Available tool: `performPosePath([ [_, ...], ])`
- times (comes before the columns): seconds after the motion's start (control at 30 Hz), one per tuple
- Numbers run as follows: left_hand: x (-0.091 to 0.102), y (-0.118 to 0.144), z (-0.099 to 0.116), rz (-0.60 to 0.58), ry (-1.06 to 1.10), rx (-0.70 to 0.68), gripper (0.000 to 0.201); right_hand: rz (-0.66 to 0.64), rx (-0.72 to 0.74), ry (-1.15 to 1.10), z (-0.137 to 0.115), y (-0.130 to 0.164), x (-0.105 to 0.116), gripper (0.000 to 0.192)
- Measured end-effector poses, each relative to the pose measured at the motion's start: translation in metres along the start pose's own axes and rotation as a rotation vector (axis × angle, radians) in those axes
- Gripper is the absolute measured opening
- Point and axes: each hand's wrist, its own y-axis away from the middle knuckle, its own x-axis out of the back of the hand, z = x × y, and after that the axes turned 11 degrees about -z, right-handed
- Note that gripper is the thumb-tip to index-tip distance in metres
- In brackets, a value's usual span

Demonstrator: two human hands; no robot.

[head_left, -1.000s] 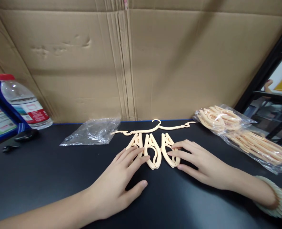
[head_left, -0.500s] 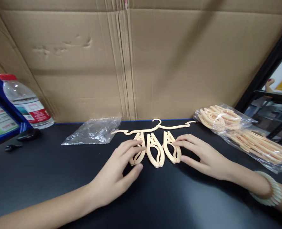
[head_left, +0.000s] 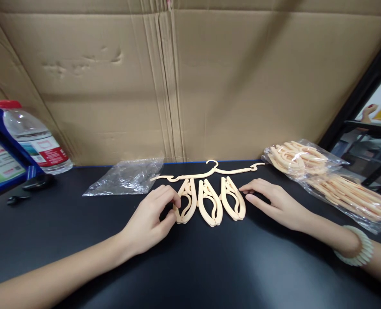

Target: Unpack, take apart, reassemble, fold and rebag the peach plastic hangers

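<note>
Three cream folded hangers lie side by side on the black table: the left folded hanger (head_left: 192,201), the middle folded hanger (head_left: 202,208) and the right folded hanger (head_left: 241,205). Behind them an unfolded hanger (head_left: 197,175) stretches across, its hook pointing away from me. My left hand (head_left: 152,219) is at the outer side of the left folded hanger, fingers curled, with a gap between thumb and forefinger; its fingertips overlap the hanger's edge, and I cannot tell whether they touch. Just beyond the right folded hanger, my right hand (head_left: 274,205) holds nothing, its thumb and fingers apart.
A clear plastic bag (head_left: 122,177) lies flat at back left. Bagged folded hangers (head_left: 351,193) lie at right. A water bottle (head_left: 39,141) stands beside a blue frame (head_left: 0,150), near small black items (head_left: 37,182). Cardboard (head_left: 242,77) rises behind.
Both hands have drawn outward from the folded hangers, left hand to the left, right hand to the right. The left fingers have curled more. The hangers have barely moved.
</note>
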Motion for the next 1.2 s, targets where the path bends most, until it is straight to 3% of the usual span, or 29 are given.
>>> performPosePath([
  [0.17,0.001,0.000,0.001,-0.004,-0.021,-0.008,0.016,0.025,0.004,0.055,0.010,-0.004,0.000,0.027],
  [0.33,0.000,0.000,0.000,0.014,-0.004,-0.023,0.018,0.145,0.008,0.219,0.052,-0.020,0.002,0.036],
  [0.5,0.000,-0.001,0.000,0.040,-0.006,-0.056,0.017,0.010,0.025,0.288,0.085,-0.030,0.005,0.042],
  [0.83,0.001,0.000,0.002,0.109,0.031,-0.073,0.014,0.063,-0.017,0.228,0.067,-0.020,0.018,0.019],
  [1.0,0.004,-0.002,0.000,0.126,0.142,0.100,0.017,0.227,-0.095,0.168,0.059,-0.012,0.023,0.016],
  [1.2,0.000,-0.008,-0.015,0.163,0.442,0.346,0.045,0.417,-0.097,0.128,0.042,-0.006,0.030,0.019],
])
